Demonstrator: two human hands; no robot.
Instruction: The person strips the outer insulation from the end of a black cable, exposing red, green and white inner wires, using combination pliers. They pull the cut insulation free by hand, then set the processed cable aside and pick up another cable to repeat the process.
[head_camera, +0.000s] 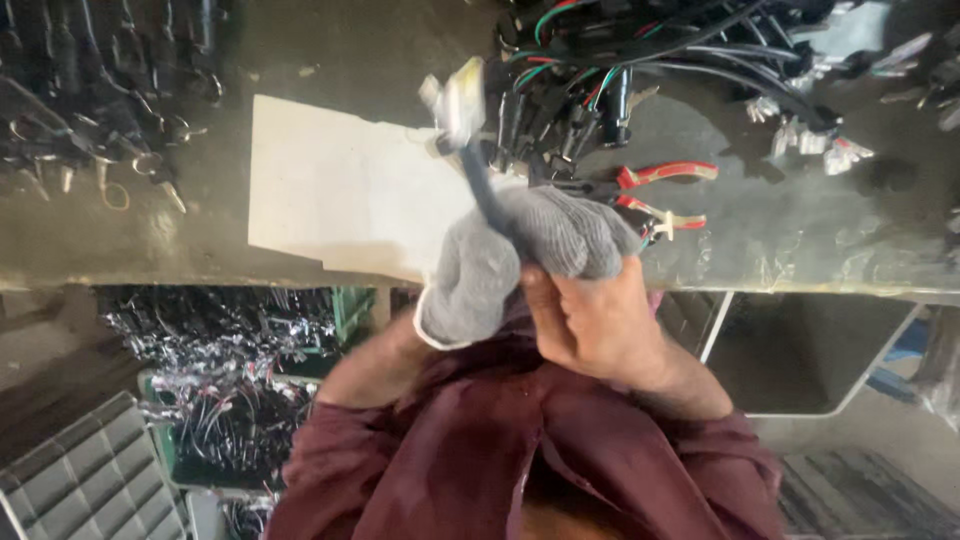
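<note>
My left hand (468, 282), in a grey knit glove, and my right hand (598, 318), bare at the back with grey glove fabric over its fingers, are pressed together above the near edge of the workbench. Both are shut on a dark cable (484, 185) that rises between them. At the cable's far end is a blurred white and cream connector (458, 100). My maroon sleeves fill the bottom of the view.
A white sheet (335, 190) lies on the grey metal workbench (150, 240). Red-handled pliers (668, 195) lie just right of my hands, under a heap of black wire harnesses (620, 60). Keys and rings (100, 120) lie far left. Below the bench stands a green crate of wires (225, 370).
</note>
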